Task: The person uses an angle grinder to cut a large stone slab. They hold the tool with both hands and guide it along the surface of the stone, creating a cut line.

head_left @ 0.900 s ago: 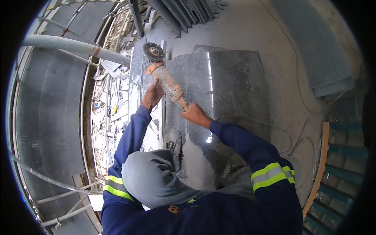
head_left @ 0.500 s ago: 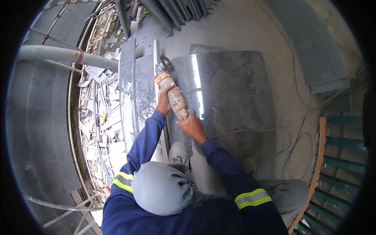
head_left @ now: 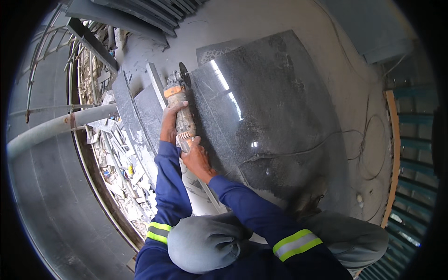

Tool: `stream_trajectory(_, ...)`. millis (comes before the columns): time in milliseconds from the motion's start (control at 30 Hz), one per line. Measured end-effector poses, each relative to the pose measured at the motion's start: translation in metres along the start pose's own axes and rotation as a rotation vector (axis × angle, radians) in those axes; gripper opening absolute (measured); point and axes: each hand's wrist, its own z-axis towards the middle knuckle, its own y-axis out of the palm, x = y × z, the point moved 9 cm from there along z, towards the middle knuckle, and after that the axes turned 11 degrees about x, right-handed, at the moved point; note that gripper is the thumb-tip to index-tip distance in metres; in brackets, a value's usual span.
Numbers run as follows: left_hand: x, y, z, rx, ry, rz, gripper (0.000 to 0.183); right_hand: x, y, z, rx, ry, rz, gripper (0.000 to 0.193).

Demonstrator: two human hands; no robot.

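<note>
A dusty orange and grey angle grinder [head_left: 183, 120] is held in both my hands, its cutting disc [head_left: 185, 75] at the far end, tilted on edge. My left hand [head_left: 172, 119] wraps the body just behind the orange collar. At the rear end, my right hand [head_left: 198, 160] grips the handle. Beneath and to the right lies a dark, polished stone slab [head_left: 275, 88] with bright reflections. A pale straight bar [head_left: 157, 84] runs along the left side of the grinder and passes under my hands. Whether the disc touches the stone, I cannot tell.
Several dark slabs [head_left: 140, 16] lean at the upper left. Pale broken offcuts [head_left: 122, 161] lie left, beside a thick grey pipe [head_left: 60, 128]. A cable [head_left: 303, 151] crosses the slab and loops on the floor at right, near a slatted rack [head_left: 413, 163].
My view has turned, so the slab and bar appear tilted. The grinder now points more nearly straight ahead, its disc showing more edge-on. Both hands keep their hold.
</note>
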Motion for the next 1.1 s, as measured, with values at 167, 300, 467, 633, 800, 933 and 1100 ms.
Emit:
stream_trajectory(167, -0.031, 0.014, 0.006, -0.016, -0.005, -0.197, 0.03, 0.025, -0.022, 0.019, 0.1, -0.114, -0.122, 0.05)
stream_trajectory(300, -0.058, 0.023, 0.004, -0.052, -0.005, -0.247, 0.035, 0.047, -0.036, 0.022, 0.065, -0.137, -0.188, 0.045)
stream_trajectory(467, -0.06, 0.032, 0.013, -0.063, 0.001, -0.237, 0.035, 0.047, -0.039, 0.031, 0.075, -0.134, -0.217, 0.042)
stream_trajectory(633, -0.053, 0.035, 0.035, -0.06, -0.009, -0.194, 0.037, 0.043, -0.034, 0.052, 0.065, -0.108, -0.154, 0.043)
stream_trajectory(800, -0.054, 0.029, 0.05, -0.05, -0.016, -0.162, 0.038, 0.041, -0.026, 0.061, 0.055, -0.128, -0.124, 0.043)
stream_trajectory(933, -0.052, 0.023, 0.052, -0.051, -0.02, -0.168, 0.039, 0.037, -0.023, 0.059, 0.025, -0.132, -0.132, 0.045)
stream_trajectory(1100, -0.053, 0.022, 0.052, -0.064, -0.034, -0.114, 0.039, 0.035, -0.021, 0.056, 0.022, -0.096, -0.119, 0.045)
